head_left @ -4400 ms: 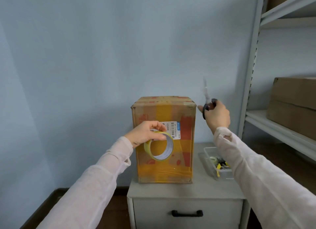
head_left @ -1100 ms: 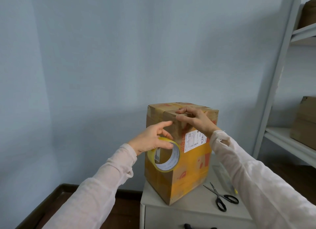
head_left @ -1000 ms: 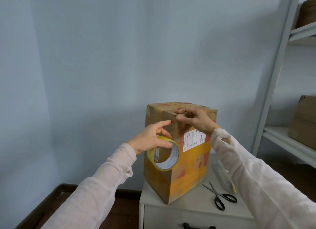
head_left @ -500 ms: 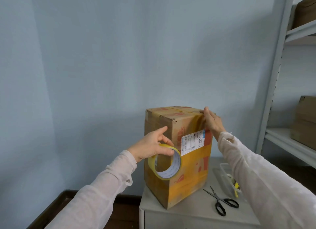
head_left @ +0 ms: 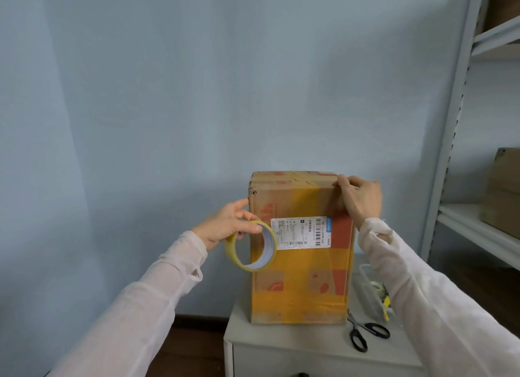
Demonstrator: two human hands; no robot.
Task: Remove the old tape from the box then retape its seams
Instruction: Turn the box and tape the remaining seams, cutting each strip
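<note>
- The box (head_left: 301, 264) stood upright on the cabinet top (head_left: 281, 340), near its left edge and set back from the front edge, with a white shipping label (head_left: 302, 233) facing us.
- Yellowish old tape (head_left: 305, 199) ran down that face and banded its foot, so we judged the stripping not yet finished.
- The right hand (head_left: 361, 199) gripped the box's top right corner, fingers bent over the top edge.
- The left hand (head_left: 225, 224) pinched the tape roll (head_left: 250, 246) at its upper rim, thumb over the outside. The forefinger was stretched out to the box's left vertical edge.
- We judged the box to be stiff along its edges and corners but liable to give in the middle of a face. The glossy tape would be slick under the fingers. Its weight we could not tell.
- The best hold, we thought, was at the top corners or with palms flat on opposite sides.
- Scissors (head_left: 363, 333) lay shut near the front edge, just right of the box.
- A clear tray (head_left: 368, 289) of small items sat behind the scissors.
- A shelf unit (head_left: 450, 140) stood to the right.
</note>
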